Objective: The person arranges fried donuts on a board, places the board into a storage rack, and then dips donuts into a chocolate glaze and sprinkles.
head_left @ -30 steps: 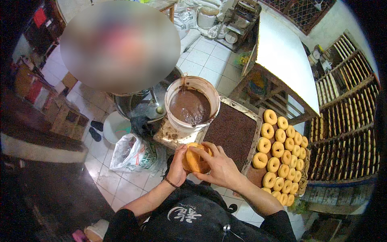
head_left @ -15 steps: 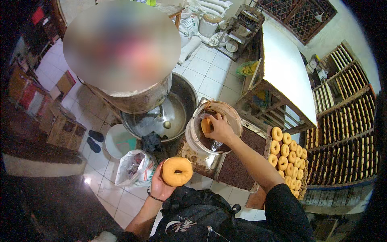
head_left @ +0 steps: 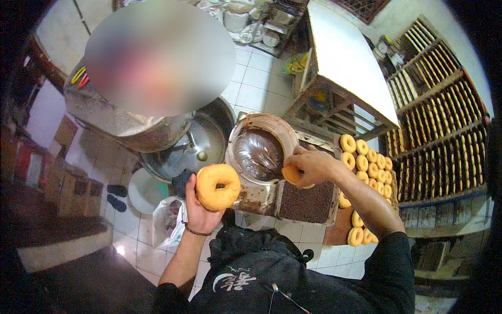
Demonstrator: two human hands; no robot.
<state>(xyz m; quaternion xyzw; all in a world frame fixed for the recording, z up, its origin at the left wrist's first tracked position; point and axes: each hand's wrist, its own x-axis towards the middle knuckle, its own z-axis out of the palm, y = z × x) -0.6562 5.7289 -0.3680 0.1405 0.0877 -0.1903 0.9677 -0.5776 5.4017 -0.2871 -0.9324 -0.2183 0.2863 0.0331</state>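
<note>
In my left hand [head_left: 200, 212] is a plain golden doughnut [head_left: 206, 200], its hole facing up at me. My right hand [head_left: 315, 165] grips another doughnut [head_left: 294, 176], tilted on edge, above the near right rim of a bucket. The bucket [head_left: 234, 131] holds glossy dark chocolate glaze [head_left: 260, 157]. Whether glaze coats the underside of the right doughnut is hidden. Just below and right of that hand lies a tray of dark brown sprinkles [head_left: 307, 202]. Several plain doughnuts [head_left: 362, 147] stand in rows on a board to the right.
A large metal bowl [head_left: 172, 163] sits beyond my left hand, under a big drum-like machine [head_left: 151, 133]. On the floor stand a pale basin [head_left: 141, 194] and a white bag [head_left: 163, 235]. A white-topped table [head_left: 350, 63] and racks of filled trays [head_left: 444, 125] are on the right.
My right hand has lifted its doughnut out of the glaze bucket and moved right, toward the sprinkle tray. The left hand still holds its doughnut, and the whole view has shifted.
</note>
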